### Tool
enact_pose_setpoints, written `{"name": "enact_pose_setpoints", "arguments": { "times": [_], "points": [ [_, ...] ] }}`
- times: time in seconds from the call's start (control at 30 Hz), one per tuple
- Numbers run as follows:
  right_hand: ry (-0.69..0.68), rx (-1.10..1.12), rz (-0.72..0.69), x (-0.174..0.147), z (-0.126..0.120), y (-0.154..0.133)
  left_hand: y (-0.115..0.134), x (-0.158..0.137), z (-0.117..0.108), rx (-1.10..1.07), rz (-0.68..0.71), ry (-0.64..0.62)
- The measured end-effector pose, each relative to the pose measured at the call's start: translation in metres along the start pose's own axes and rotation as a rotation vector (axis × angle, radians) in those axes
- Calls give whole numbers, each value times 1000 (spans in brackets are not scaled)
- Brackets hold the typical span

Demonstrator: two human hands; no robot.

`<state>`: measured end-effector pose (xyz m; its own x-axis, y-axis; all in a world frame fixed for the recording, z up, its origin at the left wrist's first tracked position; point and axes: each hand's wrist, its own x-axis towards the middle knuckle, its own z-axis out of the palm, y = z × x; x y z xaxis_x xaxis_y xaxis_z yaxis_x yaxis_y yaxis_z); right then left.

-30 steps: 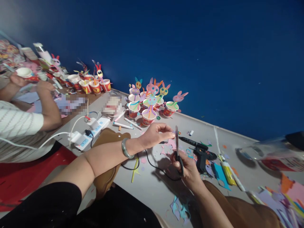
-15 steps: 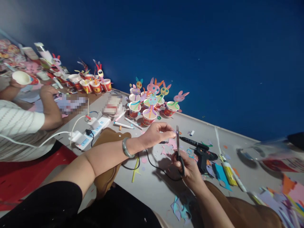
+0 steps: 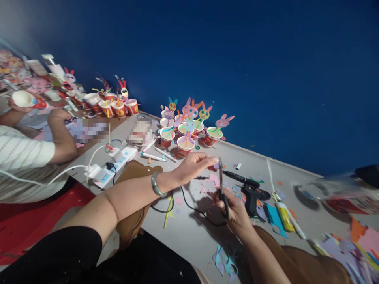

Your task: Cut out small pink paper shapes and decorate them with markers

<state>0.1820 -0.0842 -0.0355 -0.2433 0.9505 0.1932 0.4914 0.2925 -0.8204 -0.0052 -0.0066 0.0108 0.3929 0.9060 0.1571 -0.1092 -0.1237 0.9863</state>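
My right hand (image 3: pixel 232 207) is closed around the black handles of a pair of scissors (image 3: pixel 220 179), whose blades point up. A small purple paper piece (image 3: pixel 217 166) is pinched in my left hand (image 3: pixel 195 167), right beside the blade tips. The fingers partly hide that piece, so its shape is unclear. Below both hands, pink paper scraps (image 3: pixel 213 180) lie on the grey table (image 3: pixel 180 244). A black glue gun (image 3: pixel 253 195) rests to the right of the scissors, with a black marker (image 3: pixel 240 178) behind it.
Paper cups with rabbit figures (image 3: pixel 185 146) stand near the blue wall. On the left are a power strip (image 3: pixel 117 167) with cables and a co-worker's arm (image 3: pixel 63 136); that person holds a paper cup (image 3: pixel 23 99). Blue paper offcuts (image 3: pixel 225 261) and a yellow tube (image 3: pixel 284 216) lie to the right.
My left fingers have shifted slightly and lie flatter, with the purple piece showing more below them. The scissors stay upright in my right hand, almost unmoved.
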Motion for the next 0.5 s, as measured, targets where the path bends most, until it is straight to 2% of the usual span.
{"name": "enact_pose_setpoints", "arguments": {
  "times": [0.13,0.5],
  "points": [
    [-5,13,-2,0,1,-1,-8,1,3,-155,-50,-29],
    [-27,22,16,-1,1,-1,-11,2,3,-129,-68,-17]
  ]
}}
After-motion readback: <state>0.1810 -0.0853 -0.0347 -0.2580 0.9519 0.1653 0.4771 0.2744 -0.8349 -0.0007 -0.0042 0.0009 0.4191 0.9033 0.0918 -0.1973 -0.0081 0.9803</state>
